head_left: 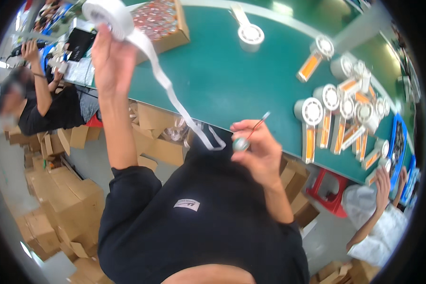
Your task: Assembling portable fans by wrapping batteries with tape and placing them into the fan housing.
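Note:
My left hand (112,66) is raised at the upper left, its fingers closed round a roll of white tape (120,23). A loose strip of the tape (168,85) hangs from the roll, crosses the table's near edge and curls back close to my right hand. My right hand (262,154) pinches a small round part (240,144), greenish and silver, between thumb and fingers. Thin red and dark wires (256,125) rise from the part to a small white connector (266,115). The strip's end lies apart from the right fingers.
On the green table (208,71), a cardboard box (175,41) holds many small reddish parts. Several white devices with round grilles (309,111) and orange strips crowd the right; another device (251,35) lies farther back. Co-workers sit on both sides. Cartons (71,199) and a red stool (327,191) stand below.

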Tool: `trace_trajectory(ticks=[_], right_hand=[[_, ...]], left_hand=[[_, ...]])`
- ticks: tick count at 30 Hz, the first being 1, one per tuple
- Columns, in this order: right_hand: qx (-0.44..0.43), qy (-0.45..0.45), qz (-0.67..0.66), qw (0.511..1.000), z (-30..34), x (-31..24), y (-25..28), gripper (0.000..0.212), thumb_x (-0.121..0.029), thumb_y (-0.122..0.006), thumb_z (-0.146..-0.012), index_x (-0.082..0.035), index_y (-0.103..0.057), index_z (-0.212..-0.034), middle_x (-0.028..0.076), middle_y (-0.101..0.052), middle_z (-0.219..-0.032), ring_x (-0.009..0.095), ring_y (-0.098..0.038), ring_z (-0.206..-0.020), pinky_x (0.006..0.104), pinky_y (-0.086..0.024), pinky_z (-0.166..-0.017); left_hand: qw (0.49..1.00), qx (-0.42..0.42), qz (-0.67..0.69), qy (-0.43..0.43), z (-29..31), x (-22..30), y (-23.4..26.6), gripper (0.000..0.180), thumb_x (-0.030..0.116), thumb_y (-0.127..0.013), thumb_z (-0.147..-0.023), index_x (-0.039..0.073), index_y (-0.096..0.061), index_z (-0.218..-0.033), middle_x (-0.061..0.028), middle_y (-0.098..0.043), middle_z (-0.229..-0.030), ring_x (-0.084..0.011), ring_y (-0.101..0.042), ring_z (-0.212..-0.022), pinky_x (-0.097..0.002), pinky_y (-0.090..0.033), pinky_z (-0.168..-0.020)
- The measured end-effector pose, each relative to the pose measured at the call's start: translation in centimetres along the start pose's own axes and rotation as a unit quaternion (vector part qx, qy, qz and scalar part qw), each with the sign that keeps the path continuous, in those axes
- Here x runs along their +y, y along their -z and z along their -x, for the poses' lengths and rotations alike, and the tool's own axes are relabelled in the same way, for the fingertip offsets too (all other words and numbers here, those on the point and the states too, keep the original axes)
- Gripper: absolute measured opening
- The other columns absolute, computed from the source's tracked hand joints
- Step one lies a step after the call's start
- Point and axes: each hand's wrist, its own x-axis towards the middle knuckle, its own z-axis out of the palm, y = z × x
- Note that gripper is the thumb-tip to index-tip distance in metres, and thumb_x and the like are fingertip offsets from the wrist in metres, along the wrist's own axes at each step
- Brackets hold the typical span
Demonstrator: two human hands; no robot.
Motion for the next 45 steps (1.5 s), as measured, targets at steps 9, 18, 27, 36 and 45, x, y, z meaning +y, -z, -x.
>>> trace_trajectory(ticks=[9,18,27,36,45], right_hand=[[0.192,-0.081,-0.025,0.978,-0.9,-1.5,1.4,0.036,-0.004,-0.062,-0.09,0.006,-0.053,-0.123,0.008,-0.055,-0.106,0.013,-0.058,-0.092,0.0244,-0.046,-0.083],[0.159,-0.05,0.076,0.983,-1.3,-2.9,2.0,0.033,-0.007,-0.066,-0.087,0.006,-0.058,-0.117,0.004,-0.06,-0.097,0.013,-0.061,-0.088,0.0247,-0.046,-0.082],[0.153,-0.009,0.089,0.984,-1.9,-2.0,1.3,0.039,-0.002,-0.075,-0.076,0.002,-0.064,-0.113,0.005,-0.061,-0.089,0.011,-0.051,-0.076,0.024,-0.043,-0.069],[0.077,-0.093,0.101,0.988,-3.1,-3.1,2.4,0.04,-0.002,-0.077,-0.073,0.003,-0.064,-0.11,0.004,-0.059,-0.083,0.01,-0.055,-0.079,0.0235,-0.046,-0.072],[0.156,0.013,0.062,0.986,-4.3,-3.7,2.1,0.039,0.003,-0.075,-0.076,0.007,-0.059,-0.111,0.003,-0.056,-0.092,0.01,-0.055,-0.082,0.0226,-0.047,-0.075]], left_hand=[[0.951,-0.078,-0.274,0.119,9.9,-5.4,-1.6,0.026,0.002,-0.062,-0.088,-0.005,-0.057,-0.112,-0.0041,-0.061,-0.101,-0.0094,-0.056,-0.091,-0.0233,-0.047,-0.078],[0.944,-0.157,-0.26,0.126,10.7,-6.1,-3.6,0.017,-0.004,-0.062,-0.085,-0.006,-0.06,-0.101,-0.0042,-0.058,-0.093,-0.0093,-0.056,-0.086,-0.0239,-0.046,-0.075],[0.942,-0.168,-0.256,0.139,10.6,-6.3,-4.2,0.019,-0.005,-0.063,-0.083,-0.007,-0.06,-0.102,-0.0049,-0.057,-0.094,-0.0101,-0.055,-0.087,-0.0246,-0.045,-0.076],[0.918,-0.16,-0.294,0.212,10.1,-6.5,-4.6,0.021,-0.004,-0.066,-0.081,-0.007,-0.061,-0.102,-0.0052,-0.059,-0.092,-0.0101,-0.056,-0.087,-0.0254,-0.046,-0.075],[0.96,-0.055,-0.183,0.205,11.9,-7.8,-6.9,0.026,-0.006,-0.071,-0.076,-0.006,-0.062,-0.101,-0.009,-0.066,-0.096,-0.0132,-0.063,-0.089,-0.0267,-0.051,-0.079]])
